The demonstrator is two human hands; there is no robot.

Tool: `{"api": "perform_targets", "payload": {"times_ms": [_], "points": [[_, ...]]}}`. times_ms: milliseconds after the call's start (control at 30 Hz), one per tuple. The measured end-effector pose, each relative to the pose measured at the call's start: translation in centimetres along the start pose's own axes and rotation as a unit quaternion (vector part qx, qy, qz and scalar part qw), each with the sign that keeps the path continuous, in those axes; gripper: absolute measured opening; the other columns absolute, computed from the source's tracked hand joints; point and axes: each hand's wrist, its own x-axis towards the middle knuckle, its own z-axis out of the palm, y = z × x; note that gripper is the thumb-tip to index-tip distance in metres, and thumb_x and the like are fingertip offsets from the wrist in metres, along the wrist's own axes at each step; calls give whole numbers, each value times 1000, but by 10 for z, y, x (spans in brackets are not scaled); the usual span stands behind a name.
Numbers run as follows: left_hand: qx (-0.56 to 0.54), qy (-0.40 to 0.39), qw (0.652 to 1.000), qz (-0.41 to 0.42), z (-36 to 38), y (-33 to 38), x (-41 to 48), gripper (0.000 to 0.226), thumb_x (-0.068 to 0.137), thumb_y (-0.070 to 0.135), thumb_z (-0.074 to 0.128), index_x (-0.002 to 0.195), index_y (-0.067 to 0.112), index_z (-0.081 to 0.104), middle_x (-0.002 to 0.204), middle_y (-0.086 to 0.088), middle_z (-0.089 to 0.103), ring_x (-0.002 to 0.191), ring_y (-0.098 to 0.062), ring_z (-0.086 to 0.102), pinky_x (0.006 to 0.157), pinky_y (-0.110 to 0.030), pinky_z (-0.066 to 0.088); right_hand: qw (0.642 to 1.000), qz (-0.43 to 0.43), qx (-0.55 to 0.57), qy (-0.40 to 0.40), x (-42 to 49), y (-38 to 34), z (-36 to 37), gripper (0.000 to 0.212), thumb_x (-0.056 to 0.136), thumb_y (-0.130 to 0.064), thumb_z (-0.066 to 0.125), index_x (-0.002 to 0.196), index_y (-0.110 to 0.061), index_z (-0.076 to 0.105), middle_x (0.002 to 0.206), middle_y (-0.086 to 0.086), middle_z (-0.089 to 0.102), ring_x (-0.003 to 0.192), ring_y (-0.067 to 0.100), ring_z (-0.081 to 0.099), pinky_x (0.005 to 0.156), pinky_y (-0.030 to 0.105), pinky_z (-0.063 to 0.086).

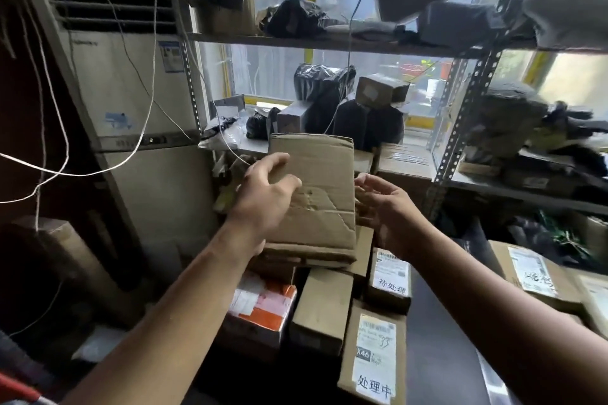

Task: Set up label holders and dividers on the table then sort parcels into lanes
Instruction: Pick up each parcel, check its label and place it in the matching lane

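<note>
At the table's back edge, in front of the shelving: left hand (pixel 266 197) has its thumb and one finger curled onto the front face of a plain cardboard box (pixel 320 194), gripping it near the left edge. The other left fingers are hidden. Right hand (pixel 386 207) hangs just beside the box's right edge, fingers loosely bent and spread, holding nothing. Cannot tell whether it touches the box.

Box position: upright, leaning slightly back, creased across the front. Its lower edge sits on a stack of brown cartons.

Below the stack, on the dark table (pixel 437 322):
- orange-and-white parcel (pixel 263 306), leftmost
- unlabelled brown carton (pixel 320 309), just beside it
- small carton with a label reading 待处理 (pixel 390 276)
- longer carton with a label reading 处理中 (pixel 375 358), nearest to the person
- labelled carton (pixel 533 273), well apart at right

Behind: metal shelving (pixel 467 99) against a window, loaded with black bagged parcels and small cartons. Floor-standing air conditioner (pixel 131 92) at left, with white cords (pixel 65 171) draped across its front.
</note>
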Motion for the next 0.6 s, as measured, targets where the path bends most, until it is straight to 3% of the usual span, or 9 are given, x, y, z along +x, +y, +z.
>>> {"api": "perform_targets", "payload": {"times_ms": [33, 133, 233, 300, 367, 433, 500, 567, 600], "points": [[-7, -6, 1000, 10, 4, 2, 0, 38, 90, 16, 65, 125, 30, 60, 132, 13, 53, 121, -4, 50, 86, -9, 35, 1000, -16, -2, 10, -2, -1, -3, 25, 68, -31, 83, 89, -29, 72, 106, 5, 65, 100, 27, 54, 87, 48, 40], [-35, -27, 999, 16, 11, 8, -3, 41, 91, 20, 66, 128, 35, 58, 117, 27, 43, 112, -2, 52, 88, -17, 45, 999, -25, -20, 13, -6, -5, -10, 57, 69, -51, 84, 117, -27, 64, 110, 6, 68, 91, 22, 64, 78, 41, 49], [-50, -69, 996, 27, 16, 11, -4, 50, 87, 41, 70, 133, 41, 52, 143, 12, 39, 127, -9, 46, 100, -26, 44, 1000, 19, -15, -7, -13, -11, -15, 69, 74, -64, 69, 127, -20, 61, 100, 6, 68, 71, 15, 66, 55, 27, 53], [9, -78, 996, 33, 20, 13, -6, 67, 83, 61, 65, 143, 38, 44, 157, 11, 23, 139, -10, 31, 106, -25, 31, 999, 49, -11, -19, -15, -13, -18, 81, 71, -73, 70, 131, -20, 63, 115, 11, 70, 92, 28, 70, 72, 38, 59], [55, -99, 994, 5, 25, 15, -10, 99, 64, 81, 58, 148, 35, 37, 158, 8, 25, 142, -14, 31, 109, -29, 32, 998, 60, 29, -13, -14, -13, -22, 80, 74, -71, 68, 134, -19, 61, 130, 15, 66, 117, 38, 64, 95, 53, 54], [17, -139, 990, -29, 27, 18, -12, 121, 43, 91, 60, 144, 29, 39, 140, 6, 52, 123, -10, 57, 89, -22, 49, 997, 62, 49, -4, -17, -17, -25, 69, 84, -69, 52, 135, -24, 61, 133, 11, 65, 117, 38, 63, 92, 55, 55], [-47, -159, 985, -43, 28, 21, -13, 115, 43, 80, 69, 140, 23, 39, 115, 7, 66, 89, 0, 69, 61, -10, 51, 998, 49, 35, -6, -21, -20, -27, 54, 92, -57, 48, 134, -27, 61, 132, 3, 66, 112, 34, 65, 83, 49, 57], [-103, -162, 980, -54, 30, 18, -10, 100, 57, 62, 73, 142, 27, 33, 114, 7, 66, 86, -1, 70, 63, -13, 53, 1000, 11, 0, 5, -24, -20, -29, 41, 97, -32, 59, 137, -23, 59, 129, 2, 68, 105, 29, 66, 79, 45, 55], [-140, -160, 975, -58, 31, 15, -11, 96, 63, 54, 75, 145, 30, 30, 118, 4, 66, 94, -7, 70, 72, -22, 57, 999, -1, -25, 22, -26, -19, -29, 49, 93, -29, 65, 140, -21, 55, 128, 1, 69, 102, 26, 66, 79, 43, 54]]}}
